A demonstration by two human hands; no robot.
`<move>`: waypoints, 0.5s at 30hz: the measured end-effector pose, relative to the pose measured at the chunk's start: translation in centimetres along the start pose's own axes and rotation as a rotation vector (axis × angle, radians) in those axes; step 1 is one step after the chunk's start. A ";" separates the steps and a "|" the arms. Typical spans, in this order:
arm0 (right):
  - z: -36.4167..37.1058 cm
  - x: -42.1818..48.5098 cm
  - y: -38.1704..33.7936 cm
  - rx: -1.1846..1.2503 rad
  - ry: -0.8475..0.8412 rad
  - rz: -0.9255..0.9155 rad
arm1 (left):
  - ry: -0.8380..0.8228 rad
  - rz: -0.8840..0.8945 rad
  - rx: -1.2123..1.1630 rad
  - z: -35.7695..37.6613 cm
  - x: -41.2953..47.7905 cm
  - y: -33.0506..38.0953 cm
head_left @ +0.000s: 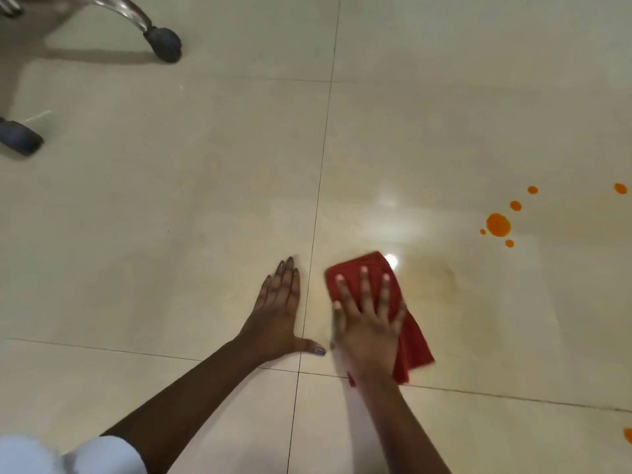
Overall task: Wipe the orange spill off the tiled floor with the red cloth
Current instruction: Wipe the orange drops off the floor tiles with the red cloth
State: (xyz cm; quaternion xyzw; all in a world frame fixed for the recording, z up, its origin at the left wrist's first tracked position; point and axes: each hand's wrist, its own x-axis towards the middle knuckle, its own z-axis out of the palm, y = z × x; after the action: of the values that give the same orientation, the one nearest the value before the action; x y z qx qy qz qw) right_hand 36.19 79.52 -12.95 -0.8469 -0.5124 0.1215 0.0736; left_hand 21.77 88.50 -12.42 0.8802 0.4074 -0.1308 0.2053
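Note:
The red cloth (412, 340) lies flat on the cream tiled floor (205, 200), pressed down by my right hand (367, 319) with its fingers spread over it. My left hand (278, 311) rests palm-down on the bare tile just left of the cloth, fingers together, thumb out, holding nothing. Orange drops of the spill (498, 224) sit to the upper right of the cloth, one large drop with several small ones around it. A faint orange smear (441, 278) stains the tile right of the cloth. Another orange drop (628, 435) shows at the right edge.
A chair base with a chrome leg (126, 10) and black castors (163, 44) stands at the upper left; a second castor (20, 136) is at the left edge. A pale sleeve (95, 455) fills the bottom left corner.

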 end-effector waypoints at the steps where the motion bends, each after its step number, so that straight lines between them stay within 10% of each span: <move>1: -0.1 1.8 -0.4 -0.018 -0.016 -0.113 | 0.011 0.003 0.004 0.0 0.0 0.0; 9: -1.9 4.5 4.3 0.018 0.010 0.277 | 0.036 0.004 -0.009 -0.4 -0.1 0.1; 15: 0.2 5.0 -4.4 -0.033 -0.136 -0.322 | 0.073 -0.170 -0.043 -0.3 -2.3 -3.1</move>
State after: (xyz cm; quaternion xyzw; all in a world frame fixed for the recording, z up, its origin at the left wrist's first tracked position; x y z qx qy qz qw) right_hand 34.61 86.03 -12.64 -0.7448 -0.6471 0.1568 0.0432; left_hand 17.90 88.93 -12.01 0.8420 0.4907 -0.1070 0.1972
